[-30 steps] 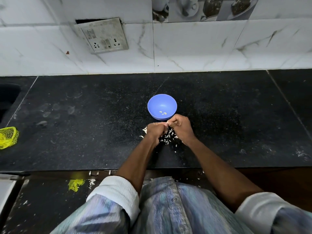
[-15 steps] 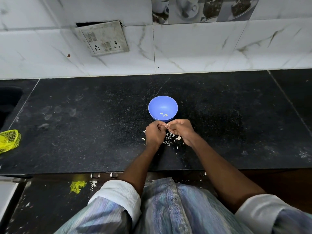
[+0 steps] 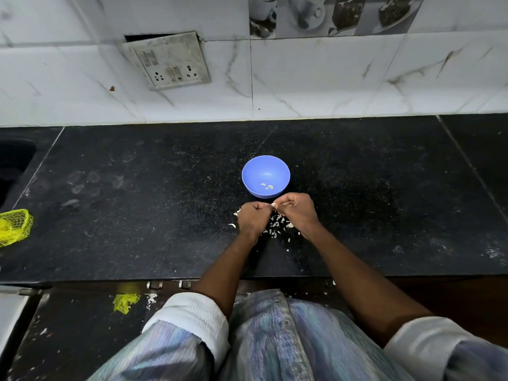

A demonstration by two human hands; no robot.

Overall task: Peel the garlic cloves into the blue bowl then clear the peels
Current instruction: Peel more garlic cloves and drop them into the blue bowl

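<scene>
A small blue bowl (image 3: 265, 171) stands on the black counter with a few peeled garlic cloves (image 3: 267, 186) in it. Just in front of it my left hand (image 3: 251, 218) and my right hand (image 3: 298, 210) are curled close together. Between their fingertips they pinch a small white garlic clove (image 3: 273, 205). White peels (image 3: 279, 226) lie scattered on the counter under and between my hands.
The black counter (image 3: 137, 202) runs to a tiled wall with a socket plate (image 3: 167, 60). A yellow net bag (image 3: 13, 226) lies at the left edge, beside a dark sink (image 3: 13, 160). A yellow scrap (image 3: 125, 301) and peels lie on the floor below.
My hands have lifted slightly and drawn a little apart at the fingertips while working the clove. The bowl has not moved.
</scene>
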